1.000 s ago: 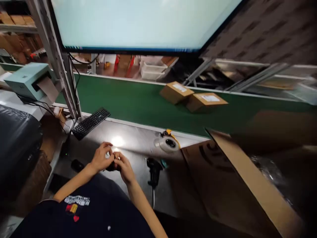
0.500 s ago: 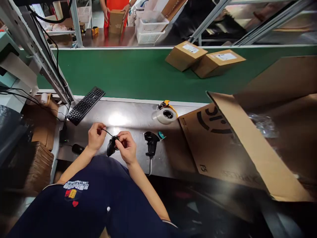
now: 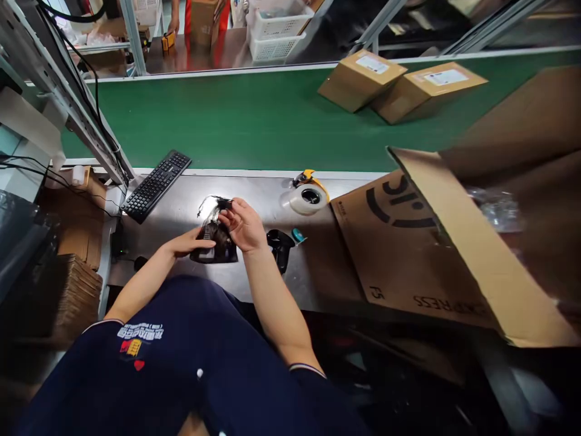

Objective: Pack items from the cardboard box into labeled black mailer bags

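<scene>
Over the metal worktop (image 3: 254, 188), close to the person's front, a small black drawstring pouch (image 3: 220, 243) is up in both hands! The left hand (image 3: 187, 243) has its grip on the pouch's left side, fingers laid across it, while the right hand (image 3: 245, 224) pinches the gathered neck at the top, dark cords trailing off leftward. Just right of that forearm sits a black barcode scanner (image 3: 281, 247), a teal object (image 3: 298, 235) beside it. Farther back, there's the tape roll (image 3: 307, 198); off to the left, a black keyboard (image 3: 157, 184) lies slanted. And behind, two labelled cartons touch on the green conveyor belt (image 3: 213, 121).
</scene>
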`<state>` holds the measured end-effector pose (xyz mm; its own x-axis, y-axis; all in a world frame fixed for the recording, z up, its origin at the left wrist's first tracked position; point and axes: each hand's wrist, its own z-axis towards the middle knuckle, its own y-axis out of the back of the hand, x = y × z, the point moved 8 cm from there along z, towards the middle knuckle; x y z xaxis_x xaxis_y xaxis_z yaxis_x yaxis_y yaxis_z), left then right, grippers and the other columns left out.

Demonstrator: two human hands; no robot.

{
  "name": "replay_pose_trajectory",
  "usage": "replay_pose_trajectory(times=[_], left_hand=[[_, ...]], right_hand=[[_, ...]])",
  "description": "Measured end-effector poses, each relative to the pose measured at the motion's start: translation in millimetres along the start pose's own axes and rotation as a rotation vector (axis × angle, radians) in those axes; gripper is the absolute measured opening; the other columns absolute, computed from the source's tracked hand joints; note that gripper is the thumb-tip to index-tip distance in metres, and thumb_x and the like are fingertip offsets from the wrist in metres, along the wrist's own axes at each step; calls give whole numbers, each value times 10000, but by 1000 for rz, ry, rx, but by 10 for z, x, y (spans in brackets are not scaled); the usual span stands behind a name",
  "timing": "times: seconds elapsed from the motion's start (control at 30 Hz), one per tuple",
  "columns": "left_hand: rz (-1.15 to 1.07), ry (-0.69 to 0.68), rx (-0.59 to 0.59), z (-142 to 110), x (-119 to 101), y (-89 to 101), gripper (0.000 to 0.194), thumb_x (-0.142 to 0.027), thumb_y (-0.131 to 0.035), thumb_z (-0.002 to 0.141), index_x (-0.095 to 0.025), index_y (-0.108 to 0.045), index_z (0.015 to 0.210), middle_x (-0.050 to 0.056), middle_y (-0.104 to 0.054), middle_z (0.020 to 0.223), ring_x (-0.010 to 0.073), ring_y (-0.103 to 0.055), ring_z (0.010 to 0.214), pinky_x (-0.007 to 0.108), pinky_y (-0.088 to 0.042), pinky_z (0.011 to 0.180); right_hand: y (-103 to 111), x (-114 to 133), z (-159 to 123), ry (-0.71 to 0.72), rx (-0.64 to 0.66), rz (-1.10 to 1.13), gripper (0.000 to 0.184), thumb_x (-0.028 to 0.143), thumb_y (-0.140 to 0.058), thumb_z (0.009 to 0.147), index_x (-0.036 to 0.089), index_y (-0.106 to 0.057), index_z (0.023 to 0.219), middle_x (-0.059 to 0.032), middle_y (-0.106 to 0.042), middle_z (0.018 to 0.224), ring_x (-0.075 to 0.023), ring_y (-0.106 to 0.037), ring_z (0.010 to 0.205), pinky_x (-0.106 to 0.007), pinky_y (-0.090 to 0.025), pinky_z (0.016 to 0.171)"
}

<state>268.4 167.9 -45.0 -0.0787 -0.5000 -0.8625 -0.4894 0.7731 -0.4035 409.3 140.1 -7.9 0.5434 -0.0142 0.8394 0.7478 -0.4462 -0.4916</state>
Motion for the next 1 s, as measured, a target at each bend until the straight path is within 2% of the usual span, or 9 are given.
replay_pose_trajectory(times=[0.2, 0.27, 0.37, 0.47, 0.53, 0.6, 0.7, 0.83, 1.0], left_hand=[[-356, 121, -278, 38, 358, 68, 329, -434, -816, 887, -123, -786, 992, 108, -838, 950, 275, -793, 998, 488, -561, 1127], [-401, 114, -249, 17, 320, 41, 330, -444, -748, 943, -126, -784, 1022, 115, -837, 978, 295, -788, 1093, 491, -543, 1162], [-390, 72, -192, -75, 195, -11, 374, -483, -717, 966, -142, -781, 1107, 112, -839, 1054, 308, -772, 1169, 501, -539, 1171], [-312, 2, -177, -255, 84, 8, 456, -563, -778, 902, -172, -783, 1136, 114, -834, 1112, 326, -768, 1166, 517, -566, 1117], [-188, -64, -202, -409, 31, 104, 525, -568, -863, 815, -183, -783, 1163, 130, -819, 1175, 346, -753, 1192, 517, -564, 1095], [-36, -139, -345, -587, 3, 319, 607, -515, -948, 719, -189, -767, 1199, 141, -788, 1263, 345, -721, 1241, 502, -540, 1112], [44, -172, -641, -861, 85, 668, 702, -486, -1005, 628, -199, -720, 1202, 134, -744, 1324, 311, -692, 1233, 468, -556, 1068], [-124, -39, -632, -957, 418, 655, 554, -603, -850, 814, -217, -697, 1180, 135, -751, 1258, 313, -718, 1152, 467, -613, 926], [66, -420, -1175, -1420, 394, 584, 647, -448, -873, 822, -249, -626, 1386, 142, -573, 1599, 326, -498, 1525, 497, -444, 1235]], right_hand=[[453, 309, -556, 513, -328, -592, 445, 485, -746, 925, 273, -654, 1304, -126, -684, 1383, -283, -714, 1211, -517, -596, 1090], [391, 242, -747, 550, -214, -789, 425, 487, -738, 942, 267, -700, 1303, -144, -693, 1405, -332, -658, 1331, -589, -527, 1181], [184, -74, -868, 471, 80, -964, 661, 496, -901, 787, 306, -710, 1391, -129, -590, 1604, -397, -506, 1527, -652, -411, 1292], [100, -301, -835, 422, 125, -886, 638, 432, -882, 771, 326, -734, 1382, -97, -562, 1647, -389, -471, 1566, -650, -376, 1324], [136, -413, -741, 334, 63, -667, 420, 440, -794, 839, 294, -793, 1233, -104, -723, 1441, -357, -639, 1397, -622, -543, 1200], [194, -597, -641, 122, 0, -395, 355, 523, -774, 859, 251, -797, 1087, -103, -814, 1139, -317, -769, 1082, -517, -720, 861], [124, -898, -615, -236, 8, -98, 483, 627, -865, 771, 214, -769, 1003, -79, -797, 900, -233, -739, 729, -310, -622, 436], [-65, -1042, -660, -395, 106, -28, 579, 626, -971, 649, 209, -770, 998, -69, -793, 891, -191, -703, 676, -232, -543, 366], [-47, -1027, -666, -174, 59, -411, 504, 636, -854, 802, 220, -759, 1071, -95, -793, 989, -264, -746, 849, -344, -658, 524]])
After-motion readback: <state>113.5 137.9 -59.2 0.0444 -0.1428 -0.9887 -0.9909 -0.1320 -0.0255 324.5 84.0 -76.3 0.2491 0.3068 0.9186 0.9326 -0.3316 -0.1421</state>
